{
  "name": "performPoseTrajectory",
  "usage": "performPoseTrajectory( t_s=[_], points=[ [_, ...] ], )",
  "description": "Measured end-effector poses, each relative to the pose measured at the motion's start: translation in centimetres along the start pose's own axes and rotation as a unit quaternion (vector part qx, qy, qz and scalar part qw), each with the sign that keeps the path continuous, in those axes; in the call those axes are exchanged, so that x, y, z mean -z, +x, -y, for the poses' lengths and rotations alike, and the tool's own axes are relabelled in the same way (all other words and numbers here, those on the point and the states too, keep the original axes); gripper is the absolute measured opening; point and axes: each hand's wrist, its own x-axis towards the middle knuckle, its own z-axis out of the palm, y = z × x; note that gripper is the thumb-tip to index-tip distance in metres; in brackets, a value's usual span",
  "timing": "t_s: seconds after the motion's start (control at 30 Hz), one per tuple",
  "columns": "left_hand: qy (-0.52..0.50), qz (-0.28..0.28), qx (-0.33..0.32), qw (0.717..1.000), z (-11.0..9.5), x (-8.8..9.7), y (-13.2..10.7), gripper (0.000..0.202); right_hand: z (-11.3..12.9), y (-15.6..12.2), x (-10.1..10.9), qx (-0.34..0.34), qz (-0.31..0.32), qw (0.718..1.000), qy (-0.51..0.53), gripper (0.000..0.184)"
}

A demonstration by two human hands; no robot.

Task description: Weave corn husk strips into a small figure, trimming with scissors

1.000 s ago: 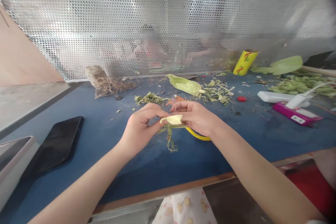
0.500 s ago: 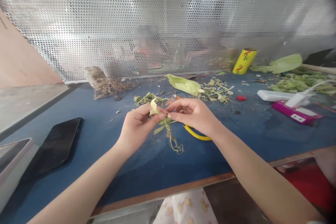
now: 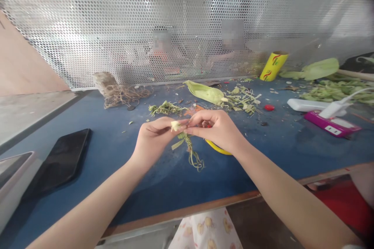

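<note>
Glare on mesh (image 3: 187,15) — hazy, stretched edges

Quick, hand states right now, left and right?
Left hand: closed, pinching a pale leaf piece.
Right hand: closed; what it holds, if anything, can't be told.

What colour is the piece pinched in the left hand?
Pale yellow: the piece in the left hand shows best in the head view, the only one.
</note>
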Motion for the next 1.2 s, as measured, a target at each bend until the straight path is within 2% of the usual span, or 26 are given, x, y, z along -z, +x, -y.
performPoseTrajectory(
  t_s=[0.07,0.13,0.23,0.3,0.4,0.47,0.53,0.67,0.77,0.93,1.07,1.2],
  points=[
    [-0.023,-0.003,0.010,1.000,0.1,-0.1,0.0,0.009,0.1,-0.1,-0.2,0.035,-0.018,0.999,-0.011,0.014],
    [-0.051,-0.010,0.022,0.998,0.2,-0.1,0.0,0.009,0.0,-0.1,-0.4,0.105,-0.062,0.991,-0.047,0.011],
    [-0.083,-0.023,0.050,0.995,0.3,-0.2,-0.1,0.011,-0.2,-0.3,-0.5,0.228,-0.149,0.949,-0.160,0.006],
    [-0.096,-0.031,0.061,0.993,0.3,-0.2,-0.1,0.013,-0.3,-0.5,-0.5,0.283,-0.181,0.913,-0.230,0.006],
    [-0.091,-0.041,0.060,0.993,-0.1,-0.3,-0.2,0.011,-0.3,-0.7,-0.3,0.332,-0.202,0.877,-0.284,0.009],
    [-0.078,-0.040,0.050,0.995,-0.5,-0.3,-0.3,0.007,-0.3,-0.8,-0.3,0.342,-0.216,0.867,-0.291,0.012],
    [-0.070,-0.036,0.038,0.996,-0.8,-0.4,-0.4,0.004,-0.3,-0.9,-0.3,0.339,-0.224,0.870,-0.280,0.014],
    [-0.081,-0.027,0.025,0.996,-0.7,-0.4,-0.5,0.006,-0.2,-0.9,-0.6,0.324,-0.191,0.903,-0.209,0.018],
    [-0.085,-0.019,0.038,0.996,-0.5,-0.3,-0.5,0.007,0.1,-0.8,-0.8,0.309,-0.168,0.923,-0.157,0.017],
    [-0.083,-0.019,0.065,0.994,-0.7,-0.3,-0.6,0.010,0.5,-0.8,-0.9,0.257,-0.164,0.945,-0.118,0.012],
    [-0.118,-0.024,0.078,0.990,-0.8,-0.4,-0.5,0.012,0.7,-0.9,-0.8,0.238,-0.143,0.957,-0.087,0.012],
    [-0.150,0.008,0.097,0.984,-0.8,-0.4,-0.4,0.017,0.8,-0.7,-0.5,0.256,-0.094,0.959,-0.073,0.014]
  ],
)
